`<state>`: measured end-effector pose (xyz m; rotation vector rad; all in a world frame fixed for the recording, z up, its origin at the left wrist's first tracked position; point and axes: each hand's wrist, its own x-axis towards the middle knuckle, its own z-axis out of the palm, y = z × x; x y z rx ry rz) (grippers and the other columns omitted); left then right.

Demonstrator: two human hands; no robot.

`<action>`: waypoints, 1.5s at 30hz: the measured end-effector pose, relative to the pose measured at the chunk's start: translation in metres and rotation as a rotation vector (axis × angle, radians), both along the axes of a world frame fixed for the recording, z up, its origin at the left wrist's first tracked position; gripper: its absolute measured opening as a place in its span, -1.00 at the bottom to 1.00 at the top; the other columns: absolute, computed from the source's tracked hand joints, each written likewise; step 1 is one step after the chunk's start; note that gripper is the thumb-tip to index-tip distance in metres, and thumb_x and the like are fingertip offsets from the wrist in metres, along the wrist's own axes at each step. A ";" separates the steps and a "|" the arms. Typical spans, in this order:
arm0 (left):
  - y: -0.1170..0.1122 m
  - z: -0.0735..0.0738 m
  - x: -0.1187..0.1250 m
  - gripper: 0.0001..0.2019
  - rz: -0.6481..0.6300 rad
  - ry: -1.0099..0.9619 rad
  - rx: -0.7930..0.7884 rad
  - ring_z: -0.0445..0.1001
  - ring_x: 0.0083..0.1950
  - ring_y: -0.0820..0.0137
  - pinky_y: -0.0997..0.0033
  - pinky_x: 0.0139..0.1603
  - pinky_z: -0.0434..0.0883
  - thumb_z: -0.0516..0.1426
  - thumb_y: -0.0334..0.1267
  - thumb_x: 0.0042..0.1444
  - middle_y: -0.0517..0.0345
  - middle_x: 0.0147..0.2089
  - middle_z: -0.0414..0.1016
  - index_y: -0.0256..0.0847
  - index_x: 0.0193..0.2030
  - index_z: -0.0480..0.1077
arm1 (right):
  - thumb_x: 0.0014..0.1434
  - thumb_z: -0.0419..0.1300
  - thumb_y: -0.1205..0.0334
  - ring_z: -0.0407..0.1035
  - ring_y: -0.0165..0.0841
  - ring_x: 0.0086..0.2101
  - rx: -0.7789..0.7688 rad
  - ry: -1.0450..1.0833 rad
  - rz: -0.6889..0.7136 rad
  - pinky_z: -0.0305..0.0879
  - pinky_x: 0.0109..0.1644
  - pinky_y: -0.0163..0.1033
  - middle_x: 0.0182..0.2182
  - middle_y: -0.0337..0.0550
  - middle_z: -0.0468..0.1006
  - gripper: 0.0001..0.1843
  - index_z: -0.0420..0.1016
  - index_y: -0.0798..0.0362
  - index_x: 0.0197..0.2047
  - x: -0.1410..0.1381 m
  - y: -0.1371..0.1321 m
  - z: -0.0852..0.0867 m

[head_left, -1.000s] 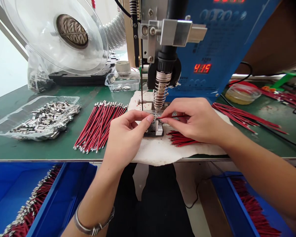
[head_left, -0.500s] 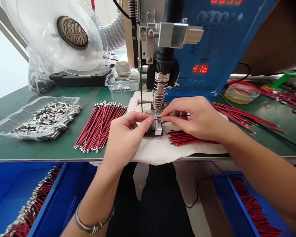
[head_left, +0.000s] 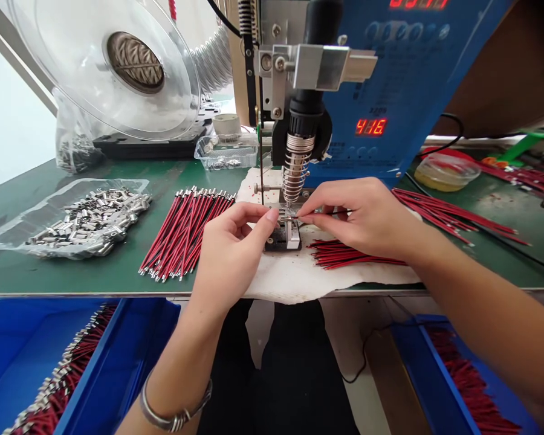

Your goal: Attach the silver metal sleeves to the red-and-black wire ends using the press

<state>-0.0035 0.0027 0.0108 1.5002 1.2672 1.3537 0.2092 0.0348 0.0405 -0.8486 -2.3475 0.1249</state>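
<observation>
My right hand (head_left: 362, 217) pinches a thin dark wire (head_left: 338, 212) between thumb and forefinger, its end reaching the small metal fixture (head_left: 292, 234). Right above the fixture, the spring-wrapped soldering iron (head_left: 296, 160) points straight down with its tip between my two hands. On the fixture's left side, thumb and forefinger of my left hand (head_left: 231, 248) are pressed together; whatever sits between them is too small to make out. Red and black wires (head_left: 344, 254) lie under my right hand on a white cloth (head_left: 290, 281).
Left of my hands lies a bundle of wires with metal ends (head_left: 185, 232), beside a clear tray (head_left: 4, 240) of metal connectors. A blue machine (head_left: 390, 78) with red digits stands behind. Blue bins (head_left: 145, 338) of wires sit below the table edge. More wires (head_left: 453, 214) lie right.
My left fingertips have drawn slightly left, away from the iron's tip. My right hand keeps its pinch on the wire. The lower red readout shows different digits.
</observation>
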 end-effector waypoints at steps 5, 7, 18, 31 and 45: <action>-0.001 0.005 0.001 -0.73 -0.004 0.003 -0.010 0.24 -0.50 0.51 0.46 -0.49 0.19 0.28 -0.05 0.20 0.18 -0.42 0.48 -0.21 -0.37 0.50 | 0.30 0.21 0.31 0.53 -0.31 -0.32 -0.010 -0.010 -0.013 0.39 -0.24 -0.18 -0.28 -0.21 0.69 -0.86 0.61 -0.04 -0.24 -0.001 -0.001 0.001; -0.001 0.007 0.002 -0.71 0.000 0.011 -0.003 0.22 -0.52 0.51 0.46 -0.49 0.20 0.27 -0.05 0.21 0.19 -0.46 0.45 -0.21 -0.41 0.48 | 0.30 0.20 0.30 0.53 -0.30 -0.32 -0.012 -0.014 -0.019 0.38 -0.26 -0.17 -0.29 -0.21 0.69 -0.85 0.61 -0.05 -0.25 -0.001 -0.001 0.002; -0.004 0.008 0.003 -0.67 0.036 0.034 -0.005 0.22 -0.51 0.49 0.45 -0.43 0.23 0.22 -0.09 0.27 0.21 -0.51 0.36 -0.21 -0.48 0.45 | 0.29 0.22 0.34 0.52 -0.35 -0.34 -0.006 -0.001 -0.006 0.36 -0.29 -0.21 -0.30 -0.22 0.68 -0.87 0.61 -0.01 -0.25 -0.001 -0.001 0.002; -0.004 0.008 0.002 -0.69 0.026 0.030 0.008 0.26 -0.50 0.49 0.47 -0.42 0.24 0.21 -0.13 0.26 0.20 -0.50 0.41 -0.21 -0.48 0.45 | 0.29 0.21 0.33 0.53 -0.32 -0.33 -0.014 -0.001 -0.008 0.37 -0.28 -0.18 -0.29 -0.23 0.68 -0.86 0.59 -0.05 -0.25 0.000 -0.002 0.002; -0.004 0.008 0.002 -0.68 0.025 0.024 0.007 0.25 -0.51 0.50 0.46 -0.43 0.24 0.22 -0.15 0.26 0.20 -0.50 0.42 -0.21 -0.51 0.44 | 0.29 0.20 0.35 0.53 -0.32 -0.33 0.010 -0.014 0.005 0.35 -0.31 -0.18 -0.29 -0.22 0.69 -0.84 0.60 -0.03 -0.26 0.000 -0.002 0.002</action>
